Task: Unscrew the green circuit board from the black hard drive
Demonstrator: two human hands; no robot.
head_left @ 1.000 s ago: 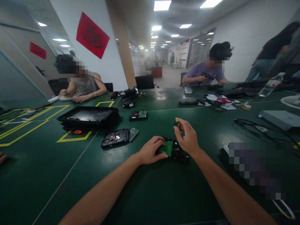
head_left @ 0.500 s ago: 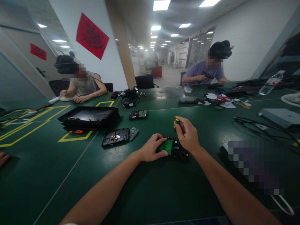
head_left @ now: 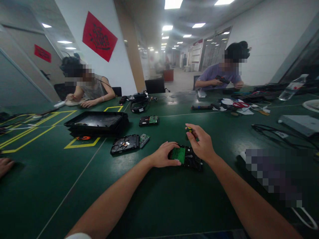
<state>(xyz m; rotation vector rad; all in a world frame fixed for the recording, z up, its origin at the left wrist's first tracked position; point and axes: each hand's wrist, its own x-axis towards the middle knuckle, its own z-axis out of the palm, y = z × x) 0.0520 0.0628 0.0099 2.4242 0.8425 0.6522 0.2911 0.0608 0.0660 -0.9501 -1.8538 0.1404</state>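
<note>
Near the middle of the green table (head_left: 149, 199), clasping the left end of a hard drive (head_left: 190, 159) with the left hand (head_left: 161, 156): fingers together over the far edge, thumb along the near edge, just touching the green circuit board (head_left: 178, 154) that faces up. Above the far right corner of the hard drive, pinching a screwdriver (head_left: 189, 129) in the right hand (head_left: 203, 146), fingertips closed round the yellow-and-black handle. Cannot make out shaft or tip, hidden behind the hand or too thin to see; cannot tell whether touching the board. Covering the left edge and right rim of the hard drive with palm and wrist. Farther left, well apart from both hands: an opened drive (head_left: 124, 145) and a black tray (head_left: 97, 121).
</note>
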